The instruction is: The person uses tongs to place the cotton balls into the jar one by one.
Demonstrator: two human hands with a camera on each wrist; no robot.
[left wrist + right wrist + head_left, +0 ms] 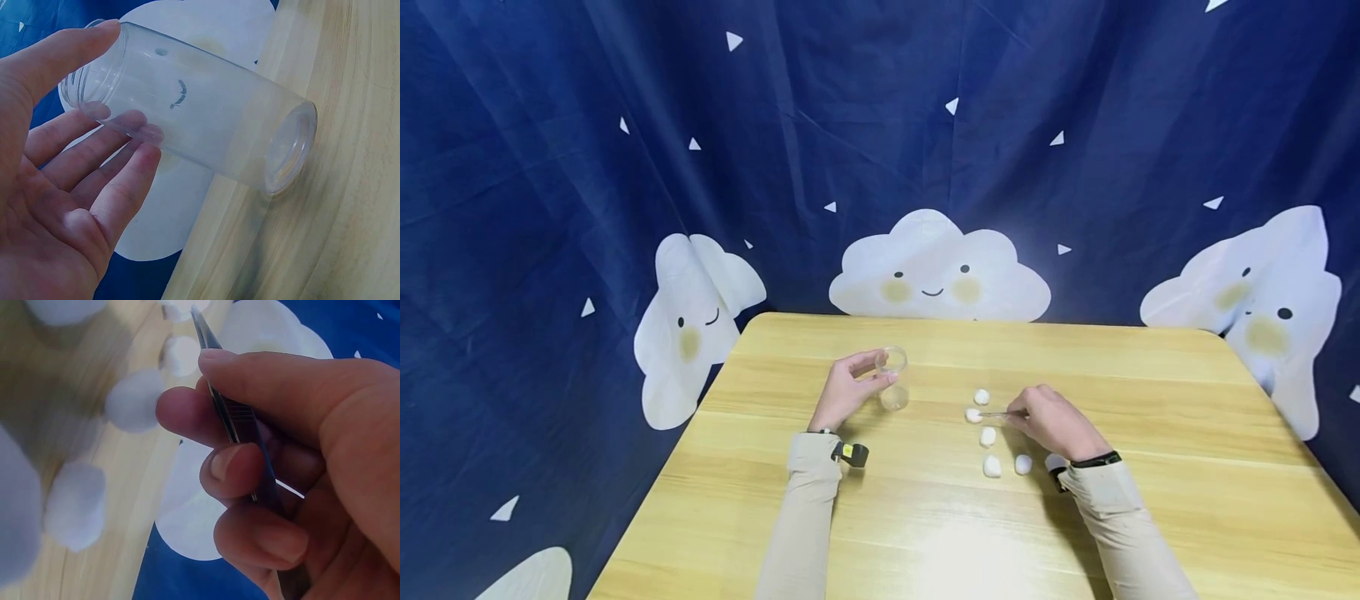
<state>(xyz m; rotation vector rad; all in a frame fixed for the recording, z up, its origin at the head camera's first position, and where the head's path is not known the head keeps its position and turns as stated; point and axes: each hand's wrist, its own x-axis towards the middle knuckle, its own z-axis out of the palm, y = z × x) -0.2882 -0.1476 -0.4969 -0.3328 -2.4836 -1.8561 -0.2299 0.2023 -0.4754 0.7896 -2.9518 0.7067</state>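
In the head view, my left hand grips a clear, open-topped jar near its threaded mouth, thumb on one side and fingers on the other. Nothing shows inside the jar, and its base is at or just above the tabletop. My right hand pinches metal tweezers between thumb and fingers. Their tips reach a white cotton ball; whether they squeeze it cannot be told. Close by lie more cotton balls, one behind and one in front.
Nearer me on the wooden table are further cotton balls, one on the left, another beside it, and one partly hidden by my right wrist. A dark blue curtain with cloud prints hangs around the table's far edge and sides.
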